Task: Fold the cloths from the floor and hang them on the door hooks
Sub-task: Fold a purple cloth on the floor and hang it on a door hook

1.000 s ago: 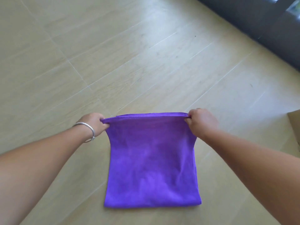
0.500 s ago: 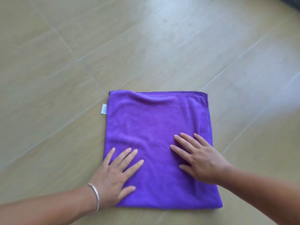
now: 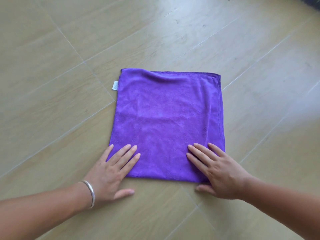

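A purple cloth (image 3: 166,118) lies flat on the tan floor, folded in two, with its doubled edges showing along the far and right sides. A small white label (image 3: 114,85) sticks out at its left edge. My left hand (image 3: 110,170), with a silver bangle on the wrist, rests flat with straight fingers on the near left corner. My right hand (image 3: 218,170) lies flat with spread fingers on the near right corner. Both thumbs touch the floor just in front of the cloth's near edge.
Pale wood-look floor tiles (image 3: 60,118) with thin light joints spread all around the cloth. A dark strip (image 3: 311,1) shows at the top right corner. No door or hooks are in view.
A second ago both hands held the cloth's top edge up off the floor. They laid it down flat, then slid back from its middle to its near corners.
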Tool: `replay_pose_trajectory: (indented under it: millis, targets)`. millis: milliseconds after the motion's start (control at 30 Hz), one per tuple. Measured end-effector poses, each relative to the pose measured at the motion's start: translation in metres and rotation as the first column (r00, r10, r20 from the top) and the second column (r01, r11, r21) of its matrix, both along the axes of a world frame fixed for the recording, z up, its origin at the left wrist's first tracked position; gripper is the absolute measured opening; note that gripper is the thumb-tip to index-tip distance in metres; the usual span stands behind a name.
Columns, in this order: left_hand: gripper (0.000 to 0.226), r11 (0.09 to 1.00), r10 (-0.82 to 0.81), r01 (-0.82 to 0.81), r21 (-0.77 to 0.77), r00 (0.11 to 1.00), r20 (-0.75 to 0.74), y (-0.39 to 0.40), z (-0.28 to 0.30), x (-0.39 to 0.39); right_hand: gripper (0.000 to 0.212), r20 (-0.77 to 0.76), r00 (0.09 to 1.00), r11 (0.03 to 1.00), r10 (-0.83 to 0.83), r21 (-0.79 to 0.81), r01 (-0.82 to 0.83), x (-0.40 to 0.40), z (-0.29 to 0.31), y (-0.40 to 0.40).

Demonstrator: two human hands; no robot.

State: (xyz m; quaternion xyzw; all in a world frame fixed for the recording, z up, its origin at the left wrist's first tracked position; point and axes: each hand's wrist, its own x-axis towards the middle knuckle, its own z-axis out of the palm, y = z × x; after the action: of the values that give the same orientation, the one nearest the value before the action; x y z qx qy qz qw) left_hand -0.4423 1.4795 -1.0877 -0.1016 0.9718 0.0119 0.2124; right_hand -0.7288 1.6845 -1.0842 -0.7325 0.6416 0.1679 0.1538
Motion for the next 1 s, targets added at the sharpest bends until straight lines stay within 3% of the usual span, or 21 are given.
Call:
replay_pose_trajectory:
  millis: [200, 300, 367, 433, 467, 500, 733, 900, 1000]
  targets:
    - [0.054, 0.996, -0.091, 0.091, -0.012, 0.990, -0.105, -0.020, 0.003, -0.006, 0.061, -0.043, 0.999, 1.000, 0.018, -0.023, -0.019, -0.008, 0.004, 0.004]
    - [0.055, 0.995, -0.101, 0.100, -0.015, 0.985, -0.140, -0.020, 0.013, -0.012, 0.054, -0.089, 0.996, 1.000, -0.016, -0.012, 0.015, -0.010, 0.025, -0.004]
    - [0.059, 1.000, 0.011, -0.012, -0.004, 0.998, -0.054, -0.014, 0.025, -0.016, 0.040, -0.130, 0.980, 0.988, -0.151, -0.006, 0.152, -0.006, 0.051, -0.009]
    - [0.062, 0.983, 0.183, -0.180, -0.037, 0.964, 0.194, -0.010, 0.046, -0.021, 0.037, -0.125, 0.958, 0.965, -0.259, 0.002, 0.262, -0.002, 0.078, -0.011]
    - [0.061, 0.969, 0.245, -0.237, -0.065, 0.920, 0.305, -0.008, 0.063, -0.023, 0.037, -0.104, 0.951, 0.956, -0.290, 0.021, 0.294, 0.001, 0.093, -0.011]
    - [0.062, 0.960, 0.280, -0.268, -0.082, 0.904, 0.324, -0.008, 0.080, -0.024, 0.040, -0.090, 0.946, 0.949, -0.311, 0.033, 0.315, 0.002, 0.110, -0.012]
    - [0.067, 0.877, 0.478, -0.474, -0.082, 0.836, 0.269, -0.031, 0.237, -0.011, 0.045, -0.049, 0.944, 0.944, -0.326, -0.063, 0.323, -0.003, 0.266, -0.038]
    - [0.020, 0.791, 0.612, -0.606, -0.088, 0.785, 0.098, -0.053, 0.377, -0.001, 0.041, -0.044, 0.970, 0.971, -0.239, -0.028, 0.238, -0.001, 0.397, -0.070]
    - [0.008, 0.717, 0.696, -0.695, -0.057, 0.718, 0.004, -0.071, 0.466, 0.005, 0.042, -0.022, 0.980, 0.980, -0.198, -0.018, 0.197, 0.008, 0.485, -0.095]
